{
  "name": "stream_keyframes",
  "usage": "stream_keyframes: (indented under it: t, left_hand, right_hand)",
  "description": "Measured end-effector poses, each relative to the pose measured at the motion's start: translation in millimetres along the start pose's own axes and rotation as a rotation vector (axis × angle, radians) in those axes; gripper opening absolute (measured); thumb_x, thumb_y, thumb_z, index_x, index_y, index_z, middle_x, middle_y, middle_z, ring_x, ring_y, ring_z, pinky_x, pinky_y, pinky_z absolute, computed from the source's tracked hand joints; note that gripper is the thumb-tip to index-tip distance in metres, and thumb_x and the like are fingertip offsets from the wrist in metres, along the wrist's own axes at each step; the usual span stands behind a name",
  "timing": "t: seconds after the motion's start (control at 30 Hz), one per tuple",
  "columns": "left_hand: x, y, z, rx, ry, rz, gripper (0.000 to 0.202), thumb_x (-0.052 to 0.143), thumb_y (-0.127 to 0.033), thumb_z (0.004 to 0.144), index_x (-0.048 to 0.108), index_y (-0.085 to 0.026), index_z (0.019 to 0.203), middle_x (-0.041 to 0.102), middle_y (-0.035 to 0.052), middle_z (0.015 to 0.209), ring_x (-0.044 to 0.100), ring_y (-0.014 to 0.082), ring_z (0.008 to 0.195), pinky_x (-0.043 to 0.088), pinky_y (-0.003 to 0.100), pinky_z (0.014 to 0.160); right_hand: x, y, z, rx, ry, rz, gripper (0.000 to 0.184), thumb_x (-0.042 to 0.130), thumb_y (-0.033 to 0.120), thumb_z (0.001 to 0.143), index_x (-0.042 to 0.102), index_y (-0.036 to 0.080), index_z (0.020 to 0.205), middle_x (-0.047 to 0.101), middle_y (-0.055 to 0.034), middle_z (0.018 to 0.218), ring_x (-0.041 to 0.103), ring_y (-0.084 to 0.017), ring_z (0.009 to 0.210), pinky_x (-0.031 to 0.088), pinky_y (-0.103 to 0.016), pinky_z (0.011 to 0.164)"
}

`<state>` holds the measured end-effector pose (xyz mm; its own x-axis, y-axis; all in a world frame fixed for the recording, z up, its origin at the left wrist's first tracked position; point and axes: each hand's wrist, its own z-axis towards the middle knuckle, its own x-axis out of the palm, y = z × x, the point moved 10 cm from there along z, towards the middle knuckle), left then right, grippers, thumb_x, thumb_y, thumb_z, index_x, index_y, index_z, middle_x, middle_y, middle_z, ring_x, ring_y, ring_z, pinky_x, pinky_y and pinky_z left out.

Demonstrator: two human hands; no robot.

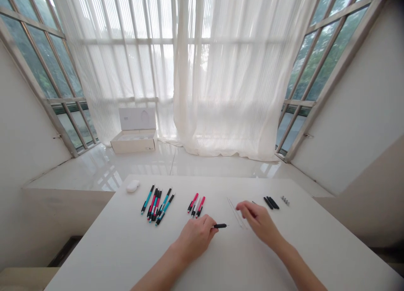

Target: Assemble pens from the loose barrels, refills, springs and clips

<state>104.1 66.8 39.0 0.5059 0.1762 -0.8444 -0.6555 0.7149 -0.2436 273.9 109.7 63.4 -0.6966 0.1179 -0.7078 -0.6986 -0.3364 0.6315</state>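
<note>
My left hand (198,232) is closed around a pen, whose black grip (220,226) sticks out to the right with a thin tip at its end. My right hand (257,219) hovers beside thin pale pen refills (235,212) on the table, thumb and fingers pinched together. Whatever lies between those fingers is too small to make out. A small dark tip (254,202) shows just behind the right hand. Beyond my left hand lie pink pen barrels (200,207) with black clips and a whitish one between them.
Several teal, pink and black pens (158,205) lie on the white table (126,249) at the left, below a white earbud case (133,186). Black grips (271,202) and small grey tips (285,200) sit at the right. An open white box (134,146) stands on the sill.
</note>
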Motion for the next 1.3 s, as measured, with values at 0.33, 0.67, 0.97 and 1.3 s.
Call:
stream_keyframes:
  t: [0.33,0.67,0.97,1.3]
  left_hand:
    - [2.8,-2,0,-0.007,0.09,-0.015,0.009,0.046,-0.024,0.094,0.048,-0.02,0.102,0.064,0.0023,0.088,0.062,0.0168,0.07,0.042,0.025,0.056]
    - [1.1,4,0,-0.061,0.058,-0.038,0.008,0.044,-0.022,0.093,0.047,-0.02,0.1,0.064,0.0016,0.084,0.061,0.017,0.067,0.041,0.026,0.055]
    - [-4.0,2,3,-0.042,0.038,-0.028,0.01,0.039,-0.021,0.094,0.049,-0.02,0.094,0.063,0.0024,0.082,0.062,0.0167,0.067,0.041,0.025,0.055]
    - [-2.6,5,1,-0.063,0.029,-0.036,0.01,0.044,-0.023,0.091,0.048,-0.02,0.1,0.066,0.0029,0.084,0.063,0.0162,0.064,0.04,0.025,0.053]
  right_hand:
    - [65,33,-15,-0.044,0.291,0.163,0.019,0.05,0.035,0.086,0.06,0.02,0.081,0.057,0.0011,0.068,0.049,-0.012,0.061,0.038,-0.023,0.055]
    - [73,30,-19,0.061,0.368,0.267,0.019,0.046,0.036,0.09,0.057,0.02,0.086,0.058,0.0027,0.067,0.045,-0.01,0.056,0.037,-0.023,0.054]
    - [60,43,-16,-0.033,0.319,0.349,0.011,0.055,0.03,0.083,0.057,0.02,0.08,0.057,-0.0023,0.091,0.051,-0.011,0.068,0.04,-0.021,0.055]
    - [65,29,-14,0.051,0.312,0.323,0.022,0.048,0.037,0.089,0.062,0.02,0.085,0.063,-0.0002,0.072,0.054,-0.013,0.063,0.041,-0.024,0.056]
